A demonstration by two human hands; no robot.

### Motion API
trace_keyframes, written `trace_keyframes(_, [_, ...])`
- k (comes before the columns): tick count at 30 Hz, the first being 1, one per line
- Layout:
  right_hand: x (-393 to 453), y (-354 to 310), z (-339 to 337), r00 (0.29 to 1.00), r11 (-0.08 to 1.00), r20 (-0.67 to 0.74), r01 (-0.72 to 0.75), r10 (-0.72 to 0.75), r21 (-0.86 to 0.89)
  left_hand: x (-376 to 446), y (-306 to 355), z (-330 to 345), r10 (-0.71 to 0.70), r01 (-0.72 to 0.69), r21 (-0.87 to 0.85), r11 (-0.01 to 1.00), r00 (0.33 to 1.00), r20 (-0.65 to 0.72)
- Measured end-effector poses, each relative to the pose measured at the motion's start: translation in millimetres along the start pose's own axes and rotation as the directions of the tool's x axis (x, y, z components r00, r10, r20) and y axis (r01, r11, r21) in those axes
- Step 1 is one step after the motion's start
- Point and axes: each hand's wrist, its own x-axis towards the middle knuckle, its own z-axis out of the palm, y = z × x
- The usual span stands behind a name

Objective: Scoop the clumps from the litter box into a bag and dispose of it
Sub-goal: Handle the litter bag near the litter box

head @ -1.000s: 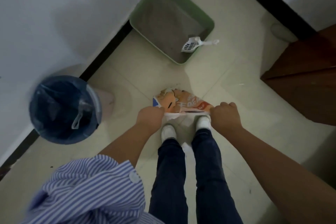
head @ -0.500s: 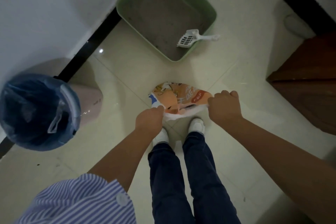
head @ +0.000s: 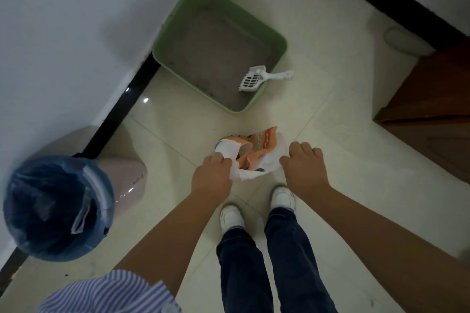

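Green litter box [head: 277, 40] of grey litter on pale floor tiles [head: 330, 160], well beyond the fingertips, hard against the wall. Bin [head: 122, 180] lined with a blue bag [head: 50, 208], well out past the left hand's knuckles. White slotted scoop [head: 254, 80] propped across the box's near corner, handle overhanging the rim. Orange-and-white printed bag [head: 256, 152] held low between both hands, above the white shoes [head: 282, 197]; printing on it too blurred to read. Left hand [head: 211, 180] curled round the bag's near left edge, gripping it. Right hand [head: 305, 168] at the right edge, fingers [head: 300, 147] bent over the rim, thumb pinching the white plastic.

Against half a second earlier: bag mouth pulled wider, white lining now folded outward, hands further apart, right fist loosened.
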Motion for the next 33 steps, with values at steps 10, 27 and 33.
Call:
trace_keyframes(10, [62.1,32.1,-29.0,0.958,0.958,0.060,0.278,-0.282,0.071,-3.3,-7.6,-7.0,-0.031,0.024,0.109,0.994,0.997,0.065])
trace_keyframes(27, [-49.3,29.3,49.6,0.991,0.721,0.108,-0.133,0.081,0.681,8.0,58.4,-3.4,0.422,-0.456,0.221,0.862,0.887,0.186])
trace_keyframes(33, [-40.4,30.6,53.4,0.940,0.623,0.167,-0.323,0.296,0.712,8.6,66.5,16.2,0.300,-0.328,0.107,0.939,0.930,0.213])
